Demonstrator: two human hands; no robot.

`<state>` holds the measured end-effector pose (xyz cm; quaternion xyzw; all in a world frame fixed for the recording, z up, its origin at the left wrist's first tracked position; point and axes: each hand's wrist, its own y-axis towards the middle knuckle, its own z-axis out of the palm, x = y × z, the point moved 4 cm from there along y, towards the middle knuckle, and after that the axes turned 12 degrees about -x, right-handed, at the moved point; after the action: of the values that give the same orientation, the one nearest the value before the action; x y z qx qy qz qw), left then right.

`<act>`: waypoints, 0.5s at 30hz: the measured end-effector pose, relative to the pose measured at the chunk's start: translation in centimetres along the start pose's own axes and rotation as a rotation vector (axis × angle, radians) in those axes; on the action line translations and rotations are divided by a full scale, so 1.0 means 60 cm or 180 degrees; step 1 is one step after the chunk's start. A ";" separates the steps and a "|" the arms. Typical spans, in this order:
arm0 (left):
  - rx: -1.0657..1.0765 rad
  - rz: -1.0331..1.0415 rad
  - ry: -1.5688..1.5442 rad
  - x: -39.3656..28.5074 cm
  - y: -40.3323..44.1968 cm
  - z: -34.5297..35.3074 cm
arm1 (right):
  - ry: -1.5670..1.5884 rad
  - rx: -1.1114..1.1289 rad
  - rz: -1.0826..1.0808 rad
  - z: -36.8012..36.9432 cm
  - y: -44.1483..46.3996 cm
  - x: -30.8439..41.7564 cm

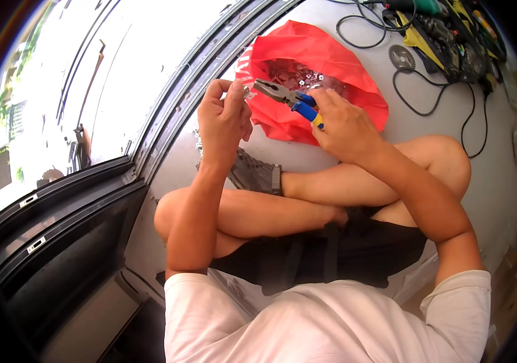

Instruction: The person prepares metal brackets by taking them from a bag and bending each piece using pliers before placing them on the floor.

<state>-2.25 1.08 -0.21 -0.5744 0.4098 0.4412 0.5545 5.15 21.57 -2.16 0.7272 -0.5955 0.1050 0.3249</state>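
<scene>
Pinched between the thumb and fingers of my left hand [227, 115] is a small shiny metal piece [247, 92]; its exact kind is too small to tell. My right hand [344, 124] grips combination pliers [283, 95] by their blue and yellow handles. The jaws point left toward the metal piece and look slightly parted, close beside it. Behind the pliers lies an opened red bag [313, 48], with many small metal parts [310, 80] inside.
A dark metal frame track [167, 103] runs along the left beside a bright opening. Power tools [446, 36] with black cables and a round saw blade [401, 57] lie at the upper right. My crossed legs [258, 215] are below my hands on the grey floor [494, 199].
</scene>
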 end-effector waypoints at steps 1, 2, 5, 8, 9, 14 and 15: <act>0.0015 0.0023 -0.0006 0.001 0.000 0.000 | 0.0026 0.0029 -0.0006 0.001 -0.002 0.001; 0.0030 0.0049 -0.0010 0.001 0.001 0.001 | 0.0053 0.0054 -0.0014 0.002 -0.003 0.003; 0.0001 0.0050 0.0032 0.004 0.003 -0.001 | 0.0249 0.0280 0.0408 0.003 -0.003 0.002; 0.0146 -0.0109 -0.0154 0.009 0.010 -0.011 | 0.0304 0.0193 0.0414 0.002 -0.002 0.001; 0.0135 -0.0098 -0.0160 0.004 0.013 -0.015 | 0.0305 0.0193 0.0398 0.006 -0.002 -0.001; 0.0461 -0.0052 0.1002 -0.029 0.074 -0.089 | 0.0085 0.0369 0.1067 0.018 0.001 -0.040; 0.0459 0.0009 0.1420 -0.030 0.095 -0.119 | 0.0127 0.0405 0.1008 0.019 0.001 -0.041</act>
<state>-7.84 -6.35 -0.11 -0.6160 0.5534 0.2737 0.4892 4.16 22.84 -4.32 0.6412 -0.6882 0.2068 0.2693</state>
